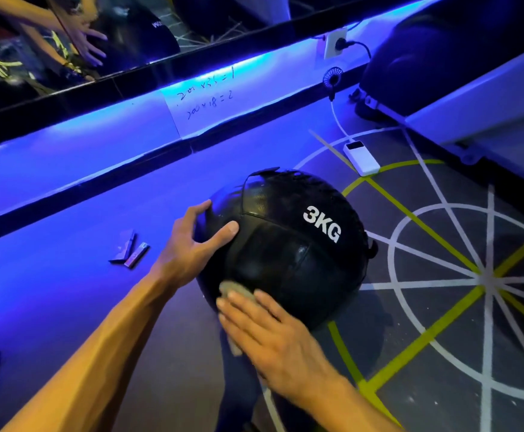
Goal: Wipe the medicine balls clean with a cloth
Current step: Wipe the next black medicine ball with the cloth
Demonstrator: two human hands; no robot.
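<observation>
Ball (285, 247) is a black 3KG medicine ball sitting on the gym floor (441, 353), right next to the blue-lit wall base. Going by the label I'd say it's hefty enough not to skid off on its own, but it's round, so it'll probably roll if you scrub it one-handed. The skin looks like textured, stitched panels, likely a bit soft and grippy, not fragile at all. Best place to steady it is high on the side, away from the patch being wiped.

That's pretty much the setup here: left hand (192, 241) is spread wide on the upper left of the ball, thumb on top, bracing it. Right hand (270, 332) lies flat with straight fingers on the near lower side, pressing a small grey cloth (235, 289) against the surface. Cloth is mostly hidden under the fingers, just the edge pokes out.
</observation>
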